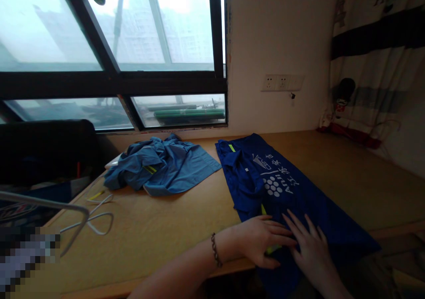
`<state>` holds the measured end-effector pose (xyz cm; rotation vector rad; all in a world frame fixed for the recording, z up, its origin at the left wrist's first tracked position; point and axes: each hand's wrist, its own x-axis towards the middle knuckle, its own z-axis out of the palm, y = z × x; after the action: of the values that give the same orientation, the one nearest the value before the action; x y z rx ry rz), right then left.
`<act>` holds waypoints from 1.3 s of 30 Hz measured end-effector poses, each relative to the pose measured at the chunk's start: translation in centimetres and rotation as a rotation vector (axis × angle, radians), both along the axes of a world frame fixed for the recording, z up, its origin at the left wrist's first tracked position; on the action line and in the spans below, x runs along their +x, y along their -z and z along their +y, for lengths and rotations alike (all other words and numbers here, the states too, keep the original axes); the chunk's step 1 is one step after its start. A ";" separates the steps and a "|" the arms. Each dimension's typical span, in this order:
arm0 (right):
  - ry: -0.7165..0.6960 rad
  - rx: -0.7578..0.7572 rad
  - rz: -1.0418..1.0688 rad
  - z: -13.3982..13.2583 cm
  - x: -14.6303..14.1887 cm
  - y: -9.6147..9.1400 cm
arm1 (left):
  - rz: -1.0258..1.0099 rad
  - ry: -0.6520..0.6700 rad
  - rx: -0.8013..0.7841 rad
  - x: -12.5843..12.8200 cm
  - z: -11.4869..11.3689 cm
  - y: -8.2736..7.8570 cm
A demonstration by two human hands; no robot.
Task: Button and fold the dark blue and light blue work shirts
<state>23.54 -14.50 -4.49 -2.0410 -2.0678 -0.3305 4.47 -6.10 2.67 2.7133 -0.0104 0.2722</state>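
Note:
A dark blue work shirt [308, 190] with white printing and yellow-green strips lies lengthwise on the wooden table [159, 232]. Its near end drapes over the front edge. My left hand [260, 239], a chain bracelet at its wrist, rests on the near left part of the shirt, fingers stretched to the right over a yellow-green strip. Beside it, my right hand [310, 246] lies flat on the cloth with its fingers spread. The fingertips of the left hand come close to the right thumb. Neither hand visibly grips the fabric.
A crumpled lighter blue shirt [182, 168] lies at the back left of the table. White cable [101, 223] loops near the left edge, with a pale bent rod [43, 203] in front. A black chair back [49, 144] stands left; wall sockets [282, 82] and a curtain [368, 73] are behind.

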 end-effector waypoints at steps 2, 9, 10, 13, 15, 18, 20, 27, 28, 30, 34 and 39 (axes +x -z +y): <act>0.063 0.035 0.000 -0.3 -1.2 0.0 | 0.001 0.021 -0.005 -0.2 0.4 0.0; 0.133 0.070 0.060 -0.4 -2.3 -0.2 | -0.100 -0.011 0.141 0.1 0.7 0.9; 0.085 0.070 0.075 -0.2 -2.0 -0.4 | -0.117 -0.017 0.182 0.2 0.7 1.0; -0.119 0.052 0.112 0.4 -1.3 -0.8 | -0.165 -0.060 0.307 0.3 0.5 1.3; -0.175 0.018 0.121 0.7 -1.2 -1.0 | -0.198 -0.089 0.395 0.3 0.3 1.5; -0.130 -0.030 0.102 0.7 -1.6 -0.9 | -0.248 -0.091 0.506 0.3 0.0 1.8; -0.086 -0.046 0.087 0.8 -1.9 -0.8 | -0.276 -0.068 0.545 0.4 -0.3 2.0; 0.032 -0.084 0.120 2.1 -1.0 -1.0 | -0.180 -0.053 0.560 0.7 -0.5 1.5; 0.045 -0.094 0.128 2.3 -0.6 -1.0 | -0.159 -0.053 0.549 0.7 -0.5 1.3; 0.072 -0.112 0.140 2.6 0.1 -1.0 | -0.117 -0.055 0.516 0.8 -0.6 1.1; 0.139 -0.140 0.156 2.9 1.8 -1.0 | -0.052 -0.103 0.415 1.0 -1.2 0.9; 0.183 -0.160 0.164 3.2 4.9 -0.6 | -0.025 -0.218 0.287 2.1 -2.2 1.2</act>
<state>28.44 -11.31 -3.88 -2.2722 -1.8707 -0.0243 6.57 -8.35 1.49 2.9992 0.2588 0.3949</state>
